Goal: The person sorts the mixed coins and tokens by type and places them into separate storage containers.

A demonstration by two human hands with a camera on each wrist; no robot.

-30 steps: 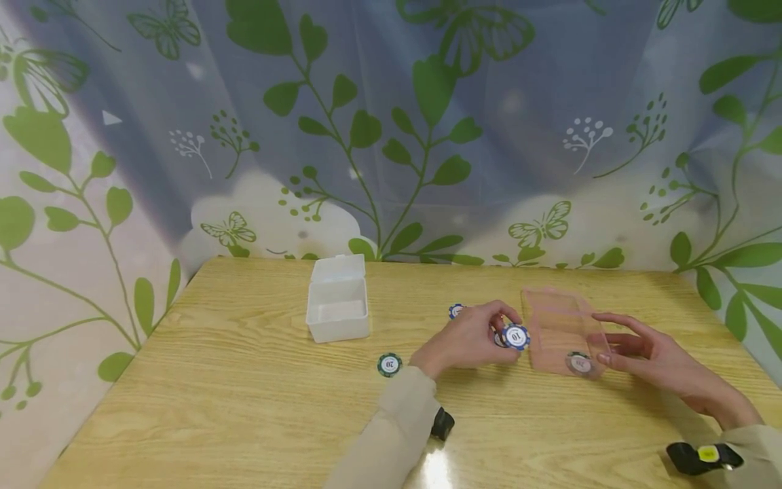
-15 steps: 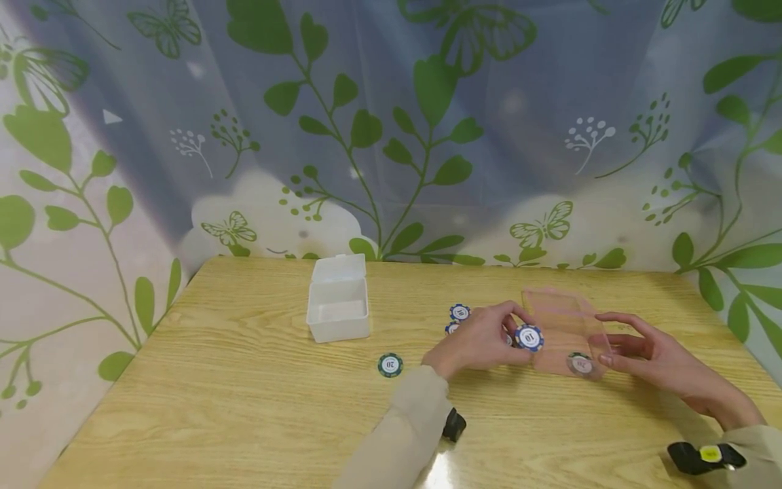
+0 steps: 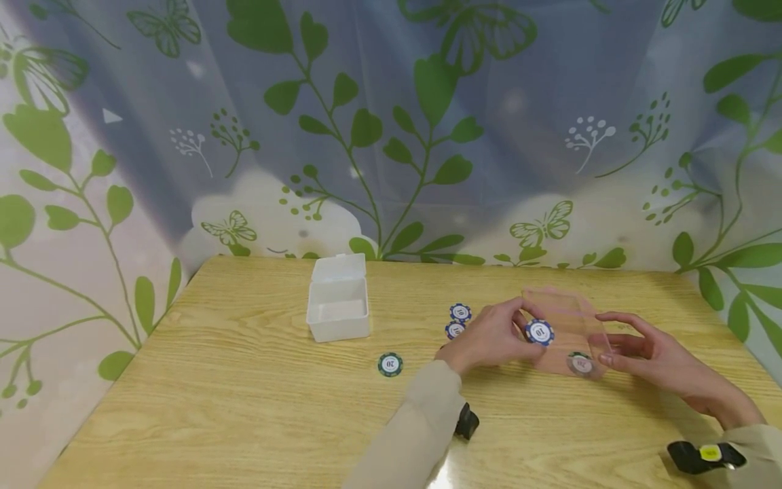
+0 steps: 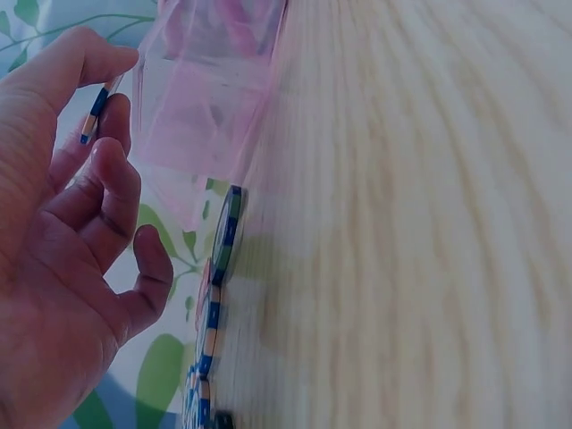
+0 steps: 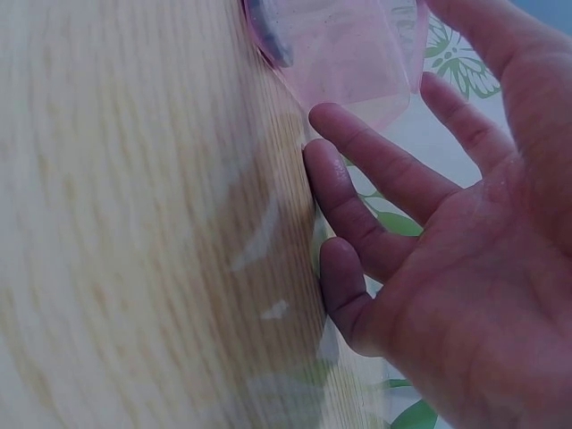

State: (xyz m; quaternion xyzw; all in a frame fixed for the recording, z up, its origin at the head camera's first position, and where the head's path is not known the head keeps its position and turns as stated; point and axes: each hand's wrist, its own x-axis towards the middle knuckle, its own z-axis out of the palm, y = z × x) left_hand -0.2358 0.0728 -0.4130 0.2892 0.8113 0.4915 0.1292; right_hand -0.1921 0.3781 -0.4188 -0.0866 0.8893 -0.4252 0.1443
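Wooden table, hand pinching "10" chip

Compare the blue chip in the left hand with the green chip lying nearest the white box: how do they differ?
The blue chip has blue edging, while the green chip has green. The blue chip reads 10; the green chip reads 20. The blue chip is pinched in the left hand, whereas the green chip lies flat on the table. Both are round, with a white centre.
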